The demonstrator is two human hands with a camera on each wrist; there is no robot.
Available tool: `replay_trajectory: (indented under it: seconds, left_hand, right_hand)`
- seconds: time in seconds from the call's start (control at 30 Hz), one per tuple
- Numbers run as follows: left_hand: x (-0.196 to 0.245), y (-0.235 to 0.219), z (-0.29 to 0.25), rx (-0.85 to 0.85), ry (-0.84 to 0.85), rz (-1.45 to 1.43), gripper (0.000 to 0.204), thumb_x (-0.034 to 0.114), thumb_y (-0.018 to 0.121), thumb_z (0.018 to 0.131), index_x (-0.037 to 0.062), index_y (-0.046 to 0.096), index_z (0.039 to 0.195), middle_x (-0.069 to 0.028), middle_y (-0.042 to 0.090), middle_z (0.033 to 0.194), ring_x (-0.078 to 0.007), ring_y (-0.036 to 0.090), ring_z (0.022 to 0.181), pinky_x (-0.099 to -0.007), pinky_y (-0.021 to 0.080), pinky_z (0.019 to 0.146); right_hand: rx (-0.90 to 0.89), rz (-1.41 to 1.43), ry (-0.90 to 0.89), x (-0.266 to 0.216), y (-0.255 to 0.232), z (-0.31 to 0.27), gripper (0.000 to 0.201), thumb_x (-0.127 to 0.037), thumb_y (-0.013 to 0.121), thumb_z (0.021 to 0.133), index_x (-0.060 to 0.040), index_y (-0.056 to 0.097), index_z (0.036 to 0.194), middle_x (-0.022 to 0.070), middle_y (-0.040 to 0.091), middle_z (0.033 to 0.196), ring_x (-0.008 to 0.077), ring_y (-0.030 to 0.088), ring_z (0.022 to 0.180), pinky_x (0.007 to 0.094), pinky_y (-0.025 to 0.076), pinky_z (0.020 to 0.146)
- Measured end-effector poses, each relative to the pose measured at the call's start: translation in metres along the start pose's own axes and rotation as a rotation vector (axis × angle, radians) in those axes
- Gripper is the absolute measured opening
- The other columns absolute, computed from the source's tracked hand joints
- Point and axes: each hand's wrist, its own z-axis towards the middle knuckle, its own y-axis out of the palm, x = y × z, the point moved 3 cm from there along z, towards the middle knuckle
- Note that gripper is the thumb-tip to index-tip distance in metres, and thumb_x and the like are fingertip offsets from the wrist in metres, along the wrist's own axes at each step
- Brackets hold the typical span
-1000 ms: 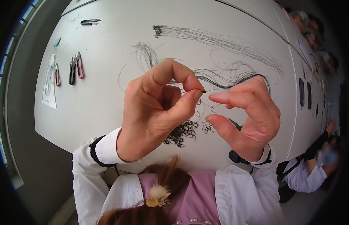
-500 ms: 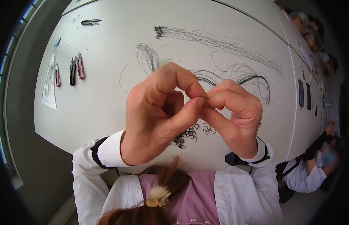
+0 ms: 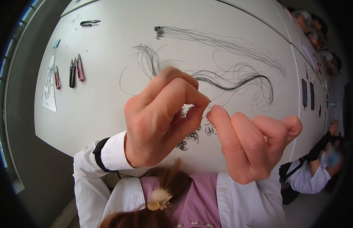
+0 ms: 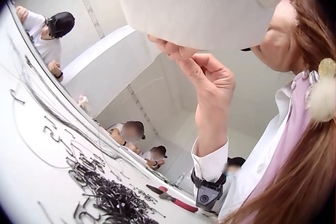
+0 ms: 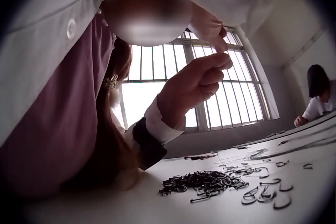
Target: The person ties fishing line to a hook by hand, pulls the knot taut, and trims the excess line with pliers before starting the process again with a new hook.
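Observation:
In the head view my left hand (image 3: 204,103) is raised above the white table (image 3: 108,98) and pinches a small dark fish hook (image 3: 210,101) between thumb and forefinger. My right hand (image 3: 219,113) sits just right of and below it, knuckles toward the camera, fingers curled, forefinger tip close under the hook. A very thin line seems to run from the hook into those curled fingers. A heap of loose dark hooks (image 3: 186,137) lies on the table under both hands, also seen as the hook heap (image 5: 202,181) in the right wrist view.
Long bundles of dark line (image 3: 229,81) curl across the table beyond the hands. Thread snips (image 3: 76,69) and a paper card (image 3: 50,85) lie at the left. A red-handled tool (image 4: 173,200) lies near the heap. Other people (image 3: 317,167) sit at the right.
My right hand came in to meet the left at the hook, then turned over and dropped lower right, knuckles now facing up. The left hand kept its pinch and tilted slightly.

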Motion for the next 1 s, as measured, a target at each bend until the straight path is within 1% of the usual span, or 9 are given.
replay_trajectory:
  seconds: [0.1, 0.17, 0.33, 0.4, 0.53, 0.73, 0.83, 0.9, 1.0]
  left_hand:
    - [0.002, 0.000, 0.001, -0.048, 0.010, -0.015, 0.015, -0.009, 0.064, 0.065, 0.0008, 0.059, 0.076, -0.0060, 0.055, 0.079, -0.0066, 0.041, 0.053, -0.0203, 0.031, 0.046]
    - [0.004, 0.000, 0.001, -0.075, 0.020, -0.028, 0.016, -0.009, 0.064, 0.065, 0.0008, 0.059, 0.076, -0.0061, 0.055, 0.079, -0.0068, 0.041, 0.053, -0.0205, 0.031, 0.046]
    - [0.003, -0.002, 0.003, -0.154, -0.060, -0.086, 0.014, -0.007, 0.067, 0.069, 0.0014, 0.059, 0.077, -0.0071, 0.056, 0.081, -0.0085, 0.043, 0.056, -0.0214, 0.034, 0.049]
    - [0.001, -0.002, 0.002, -0.160, -0.077, -0.105, 0.013, -0.006, 0.067, 0.070, 0.0015, 0.059, 0.077, -0.0075, 0.056, 0.081, -0.0092, 0.044, 0.058, -0.0218, 0.035, 0.051]
    - [-0.001, -0.003, 0.001, -0.145, -0.083, -0.134, 0.011, -0.005, 0.067, 0.072, 0.0016, 0.060, 0.077, -0.0081, 0.057, 0.080, -0.0107, 0.048, 0.061, -0.0229, 0.036, 0.053]
    - [0.000, -0.005, 0.001, -0.152, -0.065, -0.121, 0.011, -0.005, 0.067, 0.073, 0.0004, 0.060, 0.078, -0.0087, 0.056, 0.080, -0.0105, 0.048, 0.061, -0.0227, 0.037, 0.052]
    - [0.000, -0.005, 0.001, -0.142, -0.084, -0.126, 0.010, -0.006, 0.067, 0.073, -0.0008, 0.060, 0.078, -0.0093, 0.056, 0.080, -0.0098, 0.048, 0.061, -0.0219, 0.036, 0.052]
    - [-0.001, -0.006, 0.000, -0.130, -0.078, -0.136, 0.010, -0.007, 0.066, 0.073, -0.0016, 0.060, 0.079, -0.0092, 0.055, 0.081, -0.0091, 0.048, 0.061, -0.0214, 0.036, 0.052]
    - [-0.002, -0.007, -0.002, -0.093, -0.122, -0.172, 0.009, -0.009, 0.064, 0.075, -0.0028, 0.059, 0.079, -0.0089, 0.055, 0.082, -0.0077, 0.047, 0.062, -0.0206, 0.036, 0.052]
  right_hand:
    - [-0.011, 0.011, -0.011, 0.007, -0.003, 0.002, 0.028, -0.011, 0.075, 0.059, -0.0076, 0.069, 0.085, -0.0024, 0.052, 0.081, 0.0129, 0.041, 0.064, 0.0333, 0.026, 0.062]
    - [-0.003, 0.192, 0.034, 0.017, 0.000, 0.002, 0.027, -0.012, 0.076, 0.059, -0.0074, 0.069, 0.085, -0.0017, 0.052, 0.081, 0.0138, 0.042, 0.065, 0.0317, 0.027, 0.061]
    - [-0.014, 0.330, 0.030, 0.031, 0.009, 0.006, 0.023, -0.012, 0.076, 0.063, -0.0050, 0.068, 0.084, 0.0002, 0.054, 0.077, 0.0158, 0.044, 0.063, 0.0306, 0.031, 0.059]
    - [-0.041, 0.442, 0.151, 0.033, 0.012, 0.008, 0.020, -0.009, 0.076, 0.063, -0.0042, 0.068, 0.080, 0.0014, 0.056, 0.074, 0.0163, 0.046, 0.063, 0.0292, 0.033, 0.057]
    - [-0.073, 0.524, 0.233, 0.035, 0.017, 0.008, 0.017, -0.005, 0.075, 0.063, -0.0033, 0.067, 0.077, 0.0026, 0.056, 0.069, 0.0169, 0.047, 0.062, 0.0272, 0.035, 0.056]
    - [-0.266, 0.770, 0.457, 0.039, 0.022, 0.009, 0.010, 0.001, 0.071, 0.065, -0.0024, 0.066, 0.074, 0.0041, 0.057, 0.067, 0.0154, 0.049, 0.064, 0.0254, 0.037, 0.058]
    - [-0.315, 1.004, 0.552, 0.037, 0.032, 0.003, 0.006, 0.000, 0.069, 0.069, -0.0016, 0.065, 0.073, 0.0041, 0.058, 0.068, 0.0138, 0.049, 0.066, 0.0247, 0.037, 0.060]
    - [-0.268, 1.293, 0.718, 0.034, 0.042, -0.002, 0.009, 0.000, 0.071, 0.068, -0.0052, 0.065, 0.072, 0.0017, 0.058, 0.066, 0.0129, 0.049, 0.061, 0.0250, 0.035, 0.059]
    - [-0.278, 1.459, 0.827, 0.029, 0.051, -0.008, 0.008, -0.003, 0.071, 0.070, -0.0051, 0.065, 0.073, 0.0032, 0.059, 0.067, 0.0130, 0.049, 0.061, 0.0251, 0.034, 0.059]
